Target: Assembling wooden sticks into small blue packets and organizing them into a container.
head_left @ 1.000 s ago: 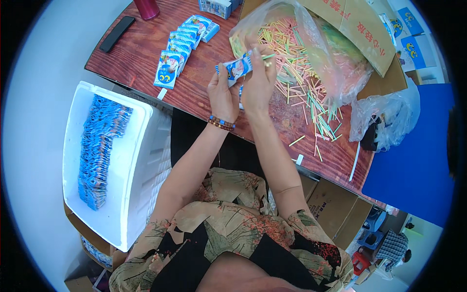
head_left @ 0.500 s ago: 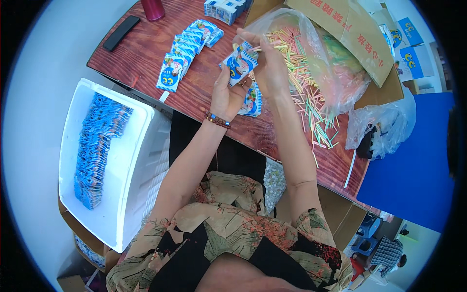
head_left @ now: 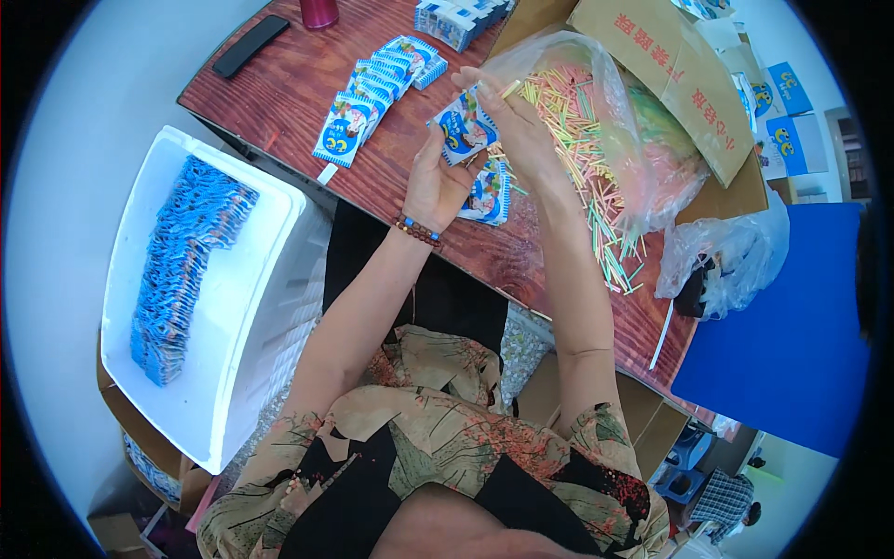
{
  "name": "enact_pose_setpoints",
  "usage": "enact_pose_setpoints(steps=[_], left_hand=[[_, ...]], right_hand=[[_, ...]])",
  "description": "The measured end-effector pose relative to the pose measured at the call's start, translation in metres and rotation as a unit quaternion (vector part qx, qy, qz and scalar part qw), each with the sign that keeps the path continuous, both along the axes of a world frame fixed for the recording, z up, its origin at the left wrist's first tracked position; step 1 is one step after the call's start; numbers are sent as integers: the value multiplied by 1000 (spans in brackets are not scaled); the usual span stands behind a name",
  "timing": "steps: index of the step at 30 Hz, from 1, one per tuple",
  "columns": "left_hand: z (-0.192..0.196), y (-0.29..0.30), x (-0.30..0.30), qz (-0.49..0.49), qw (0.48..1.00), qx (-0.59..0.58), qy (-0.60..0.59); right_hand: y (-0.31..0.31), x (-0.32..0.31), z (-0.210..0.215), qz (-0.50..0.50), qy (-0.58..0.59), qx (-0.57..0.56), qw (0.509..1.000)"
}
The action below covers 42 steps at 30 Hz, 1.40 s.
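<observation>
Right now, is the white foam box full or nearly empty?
Partly filled: the white foam box holds one row of blue packets along its left side, and the rest of its floor shows bare white.

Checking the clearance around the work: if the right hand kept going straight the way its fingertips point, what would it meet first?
The right hand, pinching a yellowish stick, points toward the blue packet held up in the left hand. It would most likely meet that packet first; they already look about touching, though depth is unclear.

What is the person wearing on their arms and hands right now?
Both forearms are bare, with no gloves. The left hand has a beaded bracelet of brown and blue beads at the wrist. The right hand shows no jewellery. Short patterned beige sleeves with black and reddish print.
</observation>
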<state>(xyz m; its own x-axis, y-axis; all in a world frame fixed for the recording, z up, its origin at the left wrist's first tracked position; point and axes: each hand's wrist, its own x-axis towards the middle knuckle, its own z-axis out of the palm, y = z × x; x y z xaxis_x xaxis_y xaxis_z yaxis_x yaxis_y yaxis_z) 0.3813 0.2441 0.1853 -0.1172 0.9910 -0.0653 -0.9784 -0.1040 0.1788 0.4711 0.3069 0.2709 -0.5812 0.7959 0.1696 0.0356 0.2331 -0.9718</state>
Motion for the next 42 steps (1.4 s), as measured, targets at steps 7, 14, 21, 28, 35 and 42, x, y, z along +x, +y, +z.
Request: enact_pose_setpoints(steps=[7, 14, 21, 28, 35, 42], left_hand=[[-6, -1, -5, -11, 999, 3, -49], [-5, -4, -11, -14, 999, 8, -40], [-4, -8, -22, 6, 998, -6, -55], [-3, -18, -22, 10, 1000, -7, -9], [2, -24, -25, 21, 1000, -13, 0], [-8, -15, -19, -6, 999, 19, 25]], right_hand=[[-1, -4, 11, -5, 142, -77, 987], [-2, -7, 11, -6, -50, 52, 997], [2, 2, 16, -66, 20, 40, 997], [-7, 1, 30, -133, -124, 278, 943], [-5, 0, 25, -43, -187, 219, 957], [-56, 68, 57, -253, -27, 155, 955]])
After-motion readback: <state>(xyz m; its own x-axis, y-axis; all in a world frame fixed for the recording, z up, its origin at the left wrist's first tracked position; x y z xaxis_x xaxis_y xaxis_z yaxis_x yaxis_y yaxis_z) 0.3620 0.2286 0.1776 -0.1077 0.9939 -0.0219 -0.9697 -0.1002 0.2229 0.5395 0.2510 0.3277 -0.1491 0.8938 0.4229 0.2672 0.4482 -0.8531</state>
